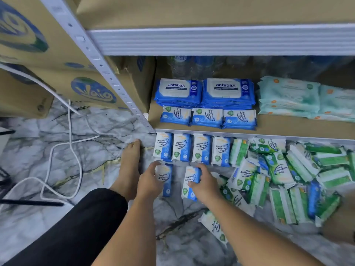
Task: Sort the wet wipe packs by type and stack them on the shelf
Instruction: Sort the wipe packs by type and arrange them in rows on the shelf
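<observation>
On the marble floor, my left hand grips a small blue wipe pack and my right hand grips another blue pack. Just beyond them, several blue packs stand in a row against the shelf edge. A jumbled pile of green packs with a few blue ones lies to the right. On the low shelf lie three small blue packs, two stacks of large blue antabax packs and pale green packs.
A white shelf post slants down at the left with cardboard boxes behind it. White cables trail over the floor. My bare foot rests left of the packs. One green pack lies near my right forearm. Water bottles stand at the shelf's back.
</observation>
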A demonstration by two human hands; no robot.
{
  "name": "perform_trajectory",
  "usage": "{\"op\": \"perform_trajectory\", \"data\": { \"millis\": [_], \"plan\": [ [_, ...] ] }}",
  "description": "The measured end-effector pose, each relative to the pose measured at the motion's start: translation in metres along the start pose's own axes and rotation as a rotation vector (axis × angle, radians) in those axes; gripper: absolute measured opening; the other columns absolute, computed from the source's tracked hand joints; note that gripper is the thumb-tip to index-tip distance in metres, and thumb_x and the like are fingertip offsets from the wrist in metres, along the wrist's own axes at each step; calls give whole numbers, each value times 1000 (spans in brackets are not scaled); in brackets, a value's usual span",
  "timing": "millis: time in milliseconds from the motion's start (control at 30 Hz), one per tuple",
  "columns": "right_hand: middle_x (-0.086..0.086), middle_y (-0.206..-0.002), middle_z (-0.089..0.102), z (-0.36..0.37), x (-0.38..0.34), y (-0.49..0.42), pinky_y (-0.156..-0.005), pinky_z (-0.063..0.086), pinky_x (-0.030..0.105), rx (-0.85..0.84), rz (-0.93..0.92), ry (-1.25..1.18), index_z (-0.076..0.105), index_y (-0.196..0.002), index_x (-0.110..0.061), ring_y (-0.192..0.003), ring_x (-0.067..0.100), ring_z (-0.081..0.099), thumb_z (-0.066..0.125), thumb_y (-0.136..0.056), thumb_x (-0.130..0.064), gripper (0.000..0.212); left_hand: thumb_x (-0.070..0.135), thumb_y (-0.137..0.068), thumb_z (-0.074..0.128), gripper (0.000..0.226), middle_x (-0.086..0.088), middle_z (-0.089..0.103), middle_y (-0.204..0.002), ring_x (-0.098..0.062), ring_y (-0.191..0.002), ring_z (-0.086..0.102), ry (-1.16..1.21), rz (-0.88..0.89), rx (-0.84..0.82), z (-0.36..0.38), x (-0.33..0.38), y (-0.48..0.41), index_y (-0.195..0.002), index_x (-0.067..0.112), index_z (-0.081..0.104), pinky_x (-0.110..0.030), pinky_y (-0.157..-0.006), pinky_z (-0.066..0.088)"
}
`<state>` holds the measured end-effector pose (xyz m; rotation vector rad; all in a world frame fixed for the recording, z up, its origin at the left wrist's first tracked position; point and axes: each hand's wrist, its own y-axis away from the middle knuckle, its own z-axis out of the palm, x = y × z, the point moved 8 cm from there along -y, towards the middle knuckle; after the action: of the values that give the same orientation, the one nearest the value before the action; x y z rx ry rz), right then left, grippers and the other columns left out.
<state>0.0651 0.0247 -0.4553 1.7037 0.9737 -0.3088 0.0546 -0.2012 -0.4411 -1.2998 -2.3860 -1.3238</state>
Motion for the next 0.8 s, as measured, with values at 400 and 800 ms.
{"op": "perform_trajectory", "data": {
  "millis": [400, 800],
  "plan": [
    [2, -129, 58, 50, 12, -46, -96, 54, 42, 86, -58, 56, 52, -142, -31, -114, 22, 60, 76, -87, -10, 63, -11, -69, 44, 80, -3, 51, -113, -29, -96, 58, 6, 67, 165, 12, -20, -39, -137, 30, 58, -45, -87, 54],
    [9, -135, 56, 47, 4, -43, -96, 52, 41, 131, -58, 220, 38, -153, -23, -116, 27, 60, 71, -92, -17, 69, -6, -70, 59, 88, -7, 41, -128, -29, -114, 48, -14, 47, 222, 15, -9, -27, -149, 25, 36, -39, -88, 49]
  ]
}}
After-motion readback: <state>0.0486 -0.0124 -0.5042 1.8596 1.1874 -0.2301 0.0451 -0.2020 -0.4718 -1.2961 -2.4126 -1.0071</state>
